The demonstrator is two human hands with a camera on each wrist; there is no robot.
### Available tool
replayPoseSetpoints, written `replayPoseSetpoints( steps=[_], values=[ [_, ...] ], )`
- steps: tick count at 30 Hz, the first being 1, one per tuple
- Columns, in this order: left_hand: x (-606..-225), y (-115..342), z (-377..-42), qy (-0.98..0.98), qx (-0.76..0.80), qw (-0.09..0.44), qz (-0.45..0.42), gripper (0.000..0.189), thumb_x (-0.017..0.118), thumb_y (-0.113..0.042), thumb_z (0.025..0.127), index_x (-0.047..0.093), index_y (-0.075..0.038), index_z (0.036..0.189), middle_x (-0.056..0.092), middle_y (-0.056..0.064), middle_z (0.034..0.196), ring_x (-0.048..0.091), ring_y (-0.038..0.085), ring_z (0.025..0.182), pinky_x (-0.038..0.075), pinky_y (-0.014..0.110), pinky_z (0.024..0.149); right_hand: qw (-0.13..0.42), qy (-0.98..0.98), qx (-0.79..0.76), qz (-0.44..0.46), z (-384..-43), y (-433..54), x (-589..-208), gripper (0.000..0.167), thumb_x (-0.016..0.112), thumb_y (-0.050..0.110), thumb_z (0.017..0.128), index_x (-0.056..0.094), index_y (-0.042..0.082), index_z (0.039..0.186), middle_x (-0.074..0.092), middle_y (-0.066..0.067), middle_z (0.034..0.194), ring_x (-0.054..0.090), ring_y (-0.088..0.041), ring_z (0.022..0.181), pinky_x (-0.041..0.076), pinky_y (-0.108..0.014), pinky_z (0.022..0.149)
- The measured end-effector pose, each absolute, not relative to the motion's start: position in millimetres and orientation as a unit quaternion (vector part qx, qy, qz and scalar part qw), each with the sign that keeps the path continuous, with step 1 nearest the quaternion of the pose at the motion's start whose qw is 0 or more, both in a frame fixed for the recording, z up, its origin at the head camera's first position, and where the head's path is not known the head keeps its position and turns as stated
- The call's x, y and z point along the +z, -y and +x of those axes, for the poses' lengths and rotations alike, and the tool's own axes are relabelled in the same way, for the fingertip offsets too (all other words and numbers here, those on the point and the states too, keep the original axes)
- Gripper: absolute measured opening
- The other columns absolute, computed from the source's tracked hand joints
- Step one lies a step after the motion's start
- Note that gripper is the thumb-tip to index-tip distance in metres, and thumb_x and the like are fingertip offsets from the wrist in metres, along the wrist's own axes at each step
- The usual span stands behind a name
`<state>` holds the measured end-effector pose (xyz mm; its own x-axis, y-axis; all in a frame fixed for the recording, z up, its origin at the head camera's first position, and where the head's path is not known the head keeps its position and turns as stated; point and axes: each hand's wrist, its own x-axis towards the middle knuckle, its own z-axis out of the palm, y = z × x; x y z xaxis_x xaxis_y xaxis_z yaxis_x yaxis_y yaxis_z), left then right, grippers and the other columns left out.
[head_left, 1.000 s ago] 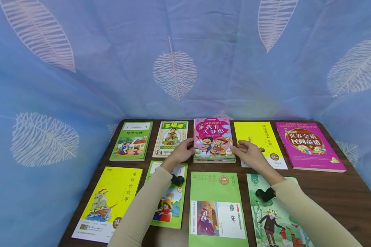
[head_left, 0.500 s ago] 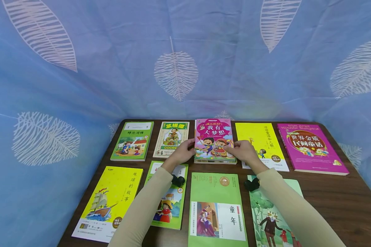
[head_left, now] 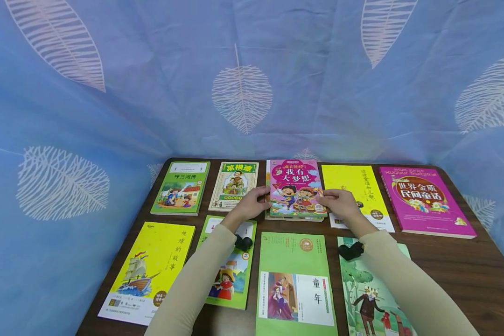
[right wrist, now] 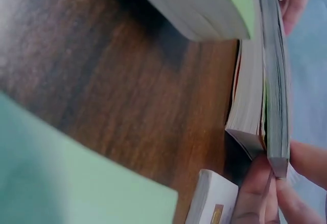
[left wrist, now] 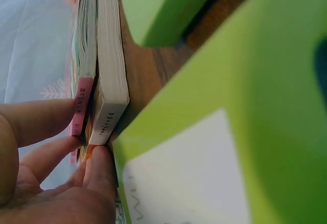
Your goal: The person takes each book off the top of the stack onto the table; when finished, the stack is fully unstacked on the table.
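A pink children's book (head_left: 296, 186) lies at the far middle of the table, over a thicker book (left wrist: 110, 71) with a white spine. The lower book's edge shows along the pink book's left and near sides in the head view. My left hand (head_left: 251, 204) pinches the pink book at its spine, thumb on the cover side and a finger below; other fingers reach to the lower book. At the opposite edge, my right hand (head_left: 340, 204) pinches the pink book's near right corner between thumb and fingers. A small gap separates the two books near that corner (right wrist: 278, 157).
Left of the pair lie a cream book (head_left: 234, 186) and a green one (head_left: 180, 189). To the right are a yellow book (head_left: 353, 186) and a magenta book (head_left: 428, 200). Several more fill the near row, including a green book (head_left: 294, 252). A blue leaf-print cloth (head_left: 151, 93) surrounds the table.
The pink book has shifted slightly right over the lower book, whose left edge now shows. My right hand has closed onto the pink book's edge; the left hand stays at the spine.
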<state>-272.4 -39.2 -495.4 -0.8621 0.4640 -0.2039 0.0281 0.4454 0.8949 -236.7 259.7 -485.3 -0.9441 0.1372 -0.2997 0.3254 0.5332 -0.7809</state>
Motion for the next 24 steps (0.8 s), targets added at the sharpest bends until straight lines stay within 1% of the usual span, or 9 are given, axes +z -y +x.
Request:
replayPoseSetpoints(
  steps=[2, 4, 5, 7, 10, 14, 20, 22, 24],
  values=[
    [-496, 39, -273, -0.827, 0.495, 0.217, 0.153, 0.059, 0.057, -0.016, 0.108, 0.037, -0.012, 0.164, 0.022, 0.008, 0.176, 0.034, 0.031, 0.158, 0.038, 0.047, 0.126, 0.104, -0.853, -0.492, 0.142, -235, -262, -485, 0.064, 0.066, 0.040, 0.104, 0.050, 0.006, 0.156, 0.061, -0.022, 0.149, 0.064, -0.031, 0.123, 0.057, -0.030, 0.097],
    [-497, 38, -273, -0.830, 0.489, 0.219, 0.155, 0.059, 0.057, -0.017, 0.109, 0.037, -0.013, 0.164, 0.021, 0.009, 0.176, 0.033, 0.032, 0.159, 0.038, 0.048, 0.127, 0.110, -0.829, -0.528, 0.151, -232, -264, -485, 0.062, 0.065, 0.038, 0.105, 0.049, 0.008, 0.157, 0.058, -0.021, 0.153, 0.066, -0.022, 0.115, 0.058, -0.021, 0.090],
    [-498, 38, -272, -0.831, 0.487, 0.219, 0.156, 0.059, 0.057, -0.017, 0.108, 0.037, -0.013, 0.164, 0.021, 0.009, 0.176, 0.033, 0.032, 0.159, 0.037, 0.048, 0.127, 0.114, -0.812, -0.550, 0.156, -231, -265, -485, 0.061, 0.065, 0.036, 0.105, 0.049, 0.009, 0.157, 0.056, -0.021, 0.155, 0.067, -0.017, 0.110, 0.059, -0.018, 0.086],
    [-499, 38, -272, -0.833, 0.484, 0.220, 0.155, 0.058, 0.057, -0.017, 0.109, 0.038, -0.013, 0.164, 0.021, 0.009, 0.176, 0.033, 0.032, 0.159, 0.038, 0.048, 0.127, 0.122, -0.781, -0.589, 0.165, -229, -267, -484, 0.061, 0.064, 0.033, 0.106, 0.046, 0.010, 0.159, 0.051, -0.021, 0.159, 0.066, -0.006, 0.101, 0.059, -0.015, 0.083],
    [-500, 37, -272, -0.837, 0.477, 0.217, 0.156, 0.057, 0.055, -0.016, 0.109, 0.039, -0.014, 0.163, 0.021, 0.009, 0.176, 0.032, 0.032, 0.159, 0.039, 0.048, 0.126, 0.139, -0.735, -0.642, 0.172, -227, -268, -482, 0.064, 0.064, 0.030, 0.106, 0.040, 0.009, 0.162, 0.043, -0.020, 0.165, 0.067, 0.003, 0.094, 0.061, -0.016, 0.085],
    [-499, 37, -272, -0.839, 0.476, 0.213, 0.157, 0.057, 0.054, -0.010, 0.109, 0.039, -0.013, 0.163, 0.021, 0.010, 0.176, 0.032, 0.033, 0.159, 0.040, 0.048, 0.125, 0.166, -0.710, -0.665, 0.164, -228, -270, -478, 0.068, 0.062, 0.032, 0.107, 0.034, 0.010, 0.165, 0.038, -0.018, 0.168, 0.067, 0.003, 0.096, 0.061, -0.018, 0.089],
    [-496, 34, -270, -0.837, 0.474, 0.220, 0.162, 0.060, 0.054, -0.002, 0.105, 0.039, -0.011, 0.162, 0.019, 0.013, 0.175, 0.030, 0.034, 0.159, 0.041, 0.047, 0.124, 0.192, -0.734, -0.634, 0.152, -226, -278, -475, 0.067, 0.061, 0.033, 0.108, 0.034, 0.010, 0.165, 0.037, -0.022, 0.167, 0.067, -0.002, 0.100, 0.062, -0.021, 0.091],
    [-495, 33, -269, -0.836, 0.475, 0.223, 0.162, 0.060, 0.055, -0.001, 0.104, 0.040, -0.010, 0.162, 0.018, 0.014, 0.175, 0.028, 0.034, 0.160, 0.041, 0.046, 0.125, 0.192, -0.733, -0.634, 0.155, -222, -281, -474, 0.066, 0.060, 0.032, 0.108, 0.034, 0.011, 0.165, 0.039, -0.022, 0.166, 0.068, -0.004, 0.099, 0.062, -0.023, 0.091],
    [-494, 31, -268, -0.835, 0.476, 0.224, 0.161, 0.059, 0.055, 0.000, 0.104, 0.043, -0.009, 0.161, 0.018, 0.015, 0.175, 0.028, 0.034, 0.160, 0.040, 0.046, 0.125, 0.189, -0.731, -0.637, 0.155, -217, -285, -472, 0.065, 0.059, 0.030, 0.109, 0.034, 0.010, 0.165, 0.048, -0.019, 0.160, 0.070, -0.003, 0.097, 0.063, -0.026, 0.091]
  ],
)
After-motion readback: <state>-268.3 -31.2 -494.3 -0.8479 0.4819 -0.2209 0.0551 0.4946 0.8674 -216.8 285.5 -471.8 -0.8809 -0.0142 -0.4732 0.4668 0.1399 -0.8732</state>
